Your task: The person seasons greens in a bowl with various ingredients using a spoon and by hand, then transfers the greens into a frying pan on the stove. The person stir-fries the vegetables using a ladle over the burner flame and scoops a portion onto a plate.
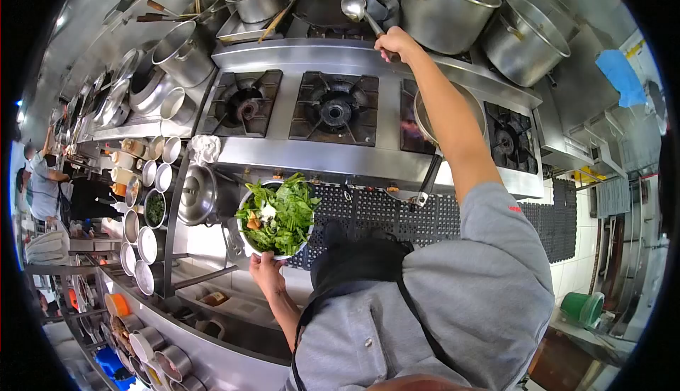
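A bowl of leafy greens (287,210), with something white and some orange-brown pieces on top, is in my left hand (267,273), which grips its near rim. My right hand (394,42) is stretched out over the back of the stove, closed round the handle of a metal ladle (353,6). The ladle's head is above a wide dark pan (326,10) on the rear burner. Below my right forearm, a frying pan (473,102) sits on a front burner, partly hidden by the arm.
Large stockpots (450,8) stand at the back right. Front burners (334,108) lie between my hands. A lidded pot (198,194) and several small metal containers (156,208) are at the left. A co-worker (44,182) stands far left.
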Demonstrator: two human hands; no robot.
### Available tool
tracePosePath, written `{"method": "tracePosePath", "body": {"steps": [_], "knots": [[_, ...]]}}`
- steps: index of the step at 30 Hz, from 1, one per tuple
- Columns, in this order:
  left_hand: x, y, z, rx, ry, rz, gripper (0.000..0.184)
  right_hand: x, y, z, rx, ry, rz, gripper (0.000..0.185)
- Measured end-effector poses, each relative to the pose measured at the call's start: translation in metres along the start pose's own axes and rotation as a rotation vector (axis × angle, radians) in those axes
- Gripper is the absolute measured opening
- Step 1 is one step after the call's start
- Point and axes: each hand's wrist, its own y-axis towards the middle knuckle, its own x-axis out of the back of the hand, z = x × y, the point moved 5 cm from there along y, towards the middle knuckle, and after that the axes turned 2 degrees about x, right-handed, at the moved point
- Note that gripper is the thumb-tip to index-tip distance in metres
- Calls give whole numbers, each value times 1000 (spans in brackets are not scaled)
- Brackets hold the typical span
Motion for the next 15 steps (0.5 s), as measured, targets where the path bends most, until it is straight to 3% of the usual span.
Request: {"method": "tracePosePath", "body": {"steps": [5, 7, 9, 11, 15], "knots": [[8, 32, -14, 7, 8, 7, 18, 4, 7, 5, -58, 215, 73, 18], [8, 42, -19, -1, 1, 6, 17, -1, 4, 7, -159, 605, 230, 19], [7, 52, -24, -1, 5, 2, 16, 7, 2, 1, -191, 689, 240, 17], [3, 55, -30, -8, -10, 2, 14, 11, 3, -1, -178, 993, 400, 16], [3, 68, -34, -24, -20, 41, 16, 29, -39, 6, -163, 1039, 348, 15]]}}
